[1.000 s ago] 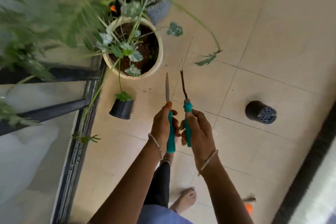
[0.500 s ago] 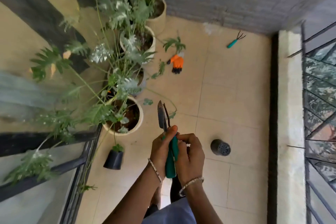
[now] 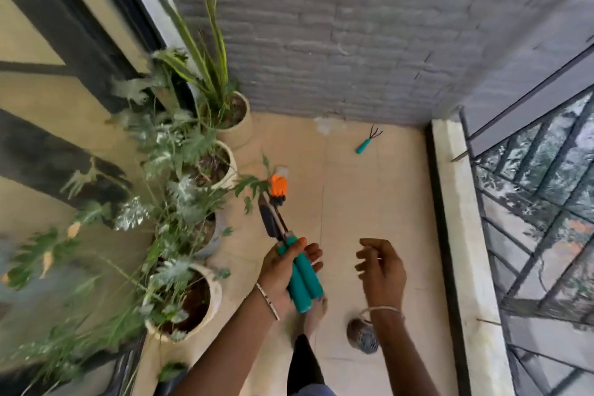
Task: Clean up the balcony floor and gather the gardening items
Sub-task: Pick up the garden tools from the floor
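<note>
Orange glove [image 3: 279, 184] partly behind the tools [image 3: 269, 222]; black pot [image 3: 362, 335] half behind the right wrist [image 3: 385, 318].

Rough brick wall [image 3: 353, 26]; matt floor tiles [image 3: 369, 202]

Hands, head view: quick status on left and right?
Left hand: holding two teal-handled garden tools together.
Right hand: open, fingers loosely curled, holding nothing.

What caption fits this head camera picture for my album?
Left hand holds two teal-handled tools; right hand open above the tiled floor.
</note>
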The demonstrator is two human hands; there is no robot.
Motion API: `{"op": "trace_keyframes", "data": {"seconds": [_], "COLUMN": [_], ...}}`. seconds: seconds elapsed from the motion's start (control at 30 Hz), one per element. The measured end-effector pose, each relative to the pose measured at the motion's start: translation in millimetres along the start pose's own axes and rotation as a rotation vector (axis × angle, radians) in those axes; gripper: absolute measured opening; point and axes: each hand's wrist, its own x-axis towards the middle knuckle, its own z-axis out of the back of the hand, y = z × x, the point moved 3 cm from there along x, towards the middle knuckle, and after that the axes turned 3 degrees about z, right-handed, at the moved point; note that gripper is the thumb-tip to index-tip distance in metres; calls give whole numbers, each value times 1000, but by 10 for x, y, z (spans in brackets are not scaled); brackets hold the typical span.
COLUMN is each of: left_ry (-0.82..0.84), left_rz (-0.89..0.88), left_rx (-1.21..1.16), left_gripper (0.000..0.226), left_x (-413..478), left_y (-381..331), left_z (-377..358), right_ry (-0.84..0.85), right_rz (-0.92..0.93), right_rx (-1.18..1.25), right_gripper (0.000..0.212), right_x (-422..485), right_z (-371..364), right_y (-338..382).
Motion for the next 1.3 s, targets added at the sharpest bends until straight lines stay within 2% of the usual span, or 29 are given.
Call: {"op": "trace_keyframes", "data": {"seconds": [0.13, 0.3, 0.47, 0.67, 0.9, 1.03, 1.1, 1.17, 1.3], "left_ry": [69, 101, 108, 43, -128, -118, -107, -94, -114], "left_rz": [-21, -6, 8, 111, 49, 38, 44, 67, 115], "left_rx": [40, 21, -28, -121, 52, 105, 112, 82, 21], "left_gripper": [8, 12, 13, 10, 12, 13, 16, 24, 22], "left_x": [297, 798, 1424, 2266, 3999, 4999, 5459, 5810, 6440], "left_y": [-401, -730, -978, -1228, -1376, -1328, -1248, -1159, -850], "left_z": [-887, -1661, -2128, -2663, -2784, -2874, -2881, -2873, -2759], "right_ry": [-24, -112, -182, -136, 25, 204, 276, 330, 417], "right_rz": [37, 13, -44, -137, -308, -437, -522, -527, -605], "right_rx": [-42, -17, 35, -12, -137, -244, -308, -384, -484], "right_gripper": [28, 24, 23, 20, 14, 23, 18, 11, 9], "right_x": [988, 1993, 2962, 4127, 5700, 6585, 7047, 7462, 8109], "right_z": [514, 788, 748, 427, -414, -1105, -1441, -1709, -2175], "right_y": [421, 715, 612, 238, -763, -1709, -2372, -3001, -3693]}}
